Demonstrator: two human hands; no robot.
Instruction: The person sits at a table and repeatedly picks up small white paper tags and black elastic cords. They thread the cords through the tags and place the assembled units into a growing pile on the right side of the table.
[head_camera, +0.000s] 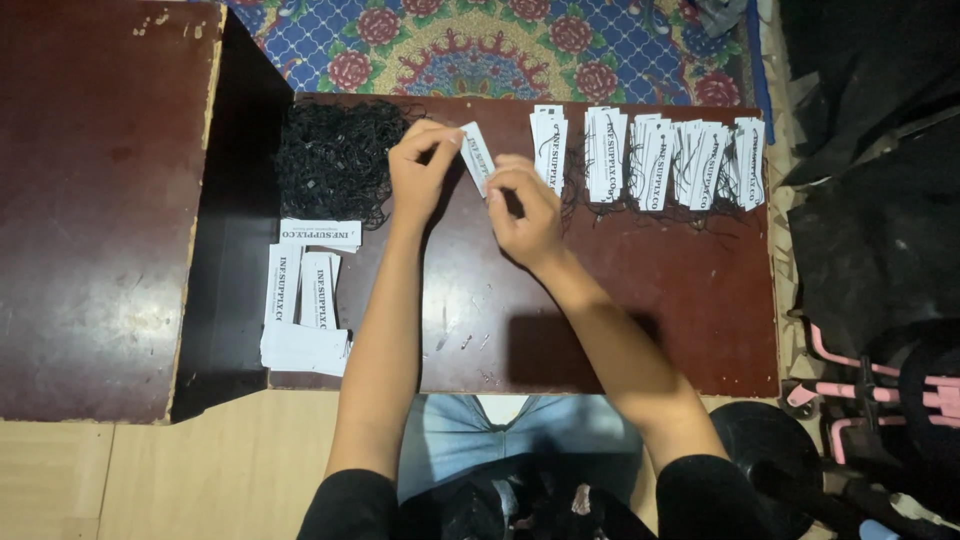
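Two hands w/ one white tag (477, 157) between them: left hand (420, 172) pinches its edge, right hand (525, 205) pinches near its lower end. Keep it taut. Black string heap (335, 160) left of left hand; strung tag stacks (650, 160) right, on bench (600, 320).

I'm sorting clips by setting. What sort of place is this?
Probably a home workspace on the floor, not a factory: a low wooden table stands against a patterned floral rug, with stacks of white paper tags and a heap of black strings.
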